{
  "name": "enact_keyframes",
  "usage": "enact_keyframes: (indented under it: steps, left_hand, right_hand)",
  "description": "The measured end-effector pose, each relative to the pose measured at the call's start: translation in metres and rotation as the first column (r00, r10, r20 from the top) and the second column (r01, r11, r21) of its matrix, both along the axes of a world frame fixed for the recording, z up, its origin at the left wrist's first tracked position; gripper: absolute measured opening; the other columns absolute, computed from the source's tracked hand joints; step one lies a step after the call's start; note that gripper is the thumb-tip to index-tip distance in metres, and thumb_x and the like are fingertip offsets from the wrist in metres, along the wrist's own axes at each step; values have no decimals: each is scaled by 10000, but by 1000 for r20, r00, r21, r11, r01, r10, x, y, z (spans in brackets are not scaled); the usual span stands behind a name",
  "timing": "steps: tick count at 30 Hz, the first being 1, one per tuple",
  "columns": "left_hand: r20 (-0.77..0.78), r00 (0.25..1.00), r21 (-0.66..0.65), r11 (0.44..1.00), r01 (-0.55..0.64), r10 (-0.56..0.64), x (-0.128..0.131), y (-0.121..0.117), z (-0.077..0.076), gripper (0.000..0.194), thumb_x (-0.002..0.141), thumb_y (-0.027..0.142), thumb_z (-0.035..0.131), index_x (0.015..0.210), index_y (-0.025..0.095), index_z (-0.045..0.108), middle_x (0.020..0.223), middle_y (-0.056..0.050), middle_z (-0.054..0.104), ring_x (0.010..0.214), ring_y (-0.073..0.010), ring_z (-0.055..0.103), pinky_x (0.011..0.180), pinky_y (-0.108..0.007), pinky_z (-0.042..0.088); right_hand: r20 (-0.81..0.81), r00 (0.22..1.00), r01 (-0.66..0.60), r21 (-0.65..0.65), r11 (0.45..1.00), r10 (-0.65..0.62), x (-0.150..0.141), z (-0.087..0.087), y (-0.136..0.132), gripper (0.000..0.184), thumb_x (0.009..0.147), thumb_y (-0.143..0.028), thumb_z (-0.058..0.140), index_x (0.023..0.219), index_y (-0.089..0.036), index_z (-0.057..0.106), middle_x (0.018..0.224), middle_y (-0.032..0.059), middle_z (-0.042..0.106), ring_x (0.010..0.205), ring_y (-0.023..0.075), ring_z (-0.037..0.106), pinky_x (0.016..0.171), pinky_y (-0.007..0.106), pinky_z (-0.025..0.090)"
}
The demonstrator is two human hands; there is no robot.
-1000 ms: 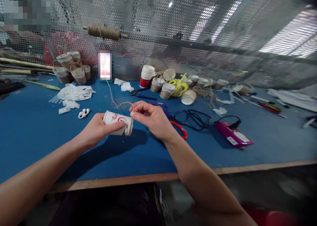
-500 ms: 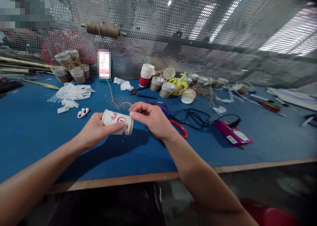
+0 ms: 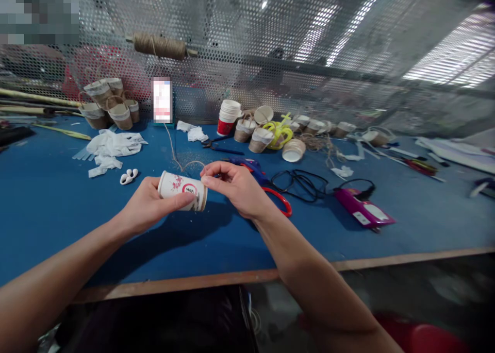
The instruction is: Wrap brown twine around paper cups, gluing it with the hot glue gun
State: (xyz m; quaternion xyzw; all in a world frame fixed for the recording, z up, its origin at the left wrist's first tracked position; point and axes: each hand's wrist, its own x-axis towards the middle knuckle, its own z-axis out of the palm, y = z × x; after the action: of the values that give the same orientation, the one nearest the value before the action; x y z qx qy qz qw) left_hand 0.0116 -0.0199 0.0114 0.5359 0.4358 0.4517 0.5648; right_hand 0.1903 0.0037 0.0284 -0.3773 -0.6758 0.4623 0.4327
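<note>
Head view: the left hand (image 3: pixel 146 206) grips the printed paper cup (image 3: pixel 176 184), on its side above the tabletop (image 3: pixel 232 252). The right hand (image 3: pixel 236 189) pinches the twine (image 3: pixel 193 162) at the cup's brown-banded end. Neither grip has clearly changed over 1 s; work seems localised there.

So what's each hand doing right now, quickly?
Left hand: closed around a printed paper cup, tipped on its side.
Right hand: fingertips pinched on thin twine, at the cup's end.

Craft workshop, blue workbench (image 3: pixel 50 219), twine spool (image 3: pixel 159 46), pliers (image 3: pixel 222 148)
</note>
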Motion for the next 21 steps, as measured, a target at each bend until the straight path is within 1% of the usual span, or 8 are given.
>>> enact_keyframes:
  steps: [4,6,11,13,15,17,19,21]
  left_hand:
    - [-14,1000,13,1000,-16,16,1,-1,1,166,560,265,748,646,134,693,626,-12,666,522,-85,536,522,-177,445]
    - [-23,1000,21,1000,-19,20,0,-1,0,161,562,262,744,641,131,690,616,-13,662,516,-84,531,517,-177,442]
    - [-33,999,57,998,-35,37,1,-1,1,150,574,254,726,656,133,692,632,-22,665,521,-93,532,513,-186,448]
    - [-56,997,86,995,-52,57,3,-2,4,140,568,239,719,659,135,694,606,-16,657,493,-92,518,487,-187,441]
    - [-105,991,127,989,-69,83,5,-5,8,117,554,215,714,636,136,690,531,2,624,438,-83,479,428,-180,407]
    - [-155,983,182,981,-68,97,6,-7,11,82,548,198,707,598,139,679,477,15,588,401,-80,443,385,-180,367]
    - [-190,978,245,969,-41,89,7,-9,12,56,559,191,696,566,142,668,476,13,583,403,-86,444,381,-186,358]
    - [-212,974,295,955,-10,75,7,-10,10,46,578,190,687,574,147,671,507,2,602,431,-100,474,400,-192,371]
  right_hand:
    - [18,1000,-3,-12,1000,3,0,0,-1,131,681,-269,622,689,-161,548,733,1,553,688,105,502,688,276,396]
    - [23,1000,2,-40,999,-1,0,0,-1,144,677,-269,630,720,-159,547,726,-5,549,668,95,500,667,267,401]
    - [1,998,62,-130,990,-62,-2,0,-3,253,646,-289,667,799,-167,506,689,-34,513,552,65,468,514,225,381]
    - [-21,999,43,-197,980,-48,-3,1,-3,256,660,-294,658,812,-170,494,630,-44,511,512,67,461,461,215,362]
    - [-82,996,-3,-297,955,-22,-4,1,-3,241,665,-264,653,813,-169,488,585,-46,525,493,71,473,443,209,361]
    - [-154,988,-41,-394,918,-22,-4,1,-2,230,655,-215,657,807,-166,491,570,-46,543,476,66,480,448,206,369]
    - [-209,977,-69,-469,880,-35,-4,0,-1,231,642,-176,659,808,-168,499,567,-47,552,462,58,477,455,201,371]
    - [-249,967,-93,-514,853,-44,-4,-1,1,230,631,-157,663,801,-169,508,573,-44,556,472,57,482,464,197,372]
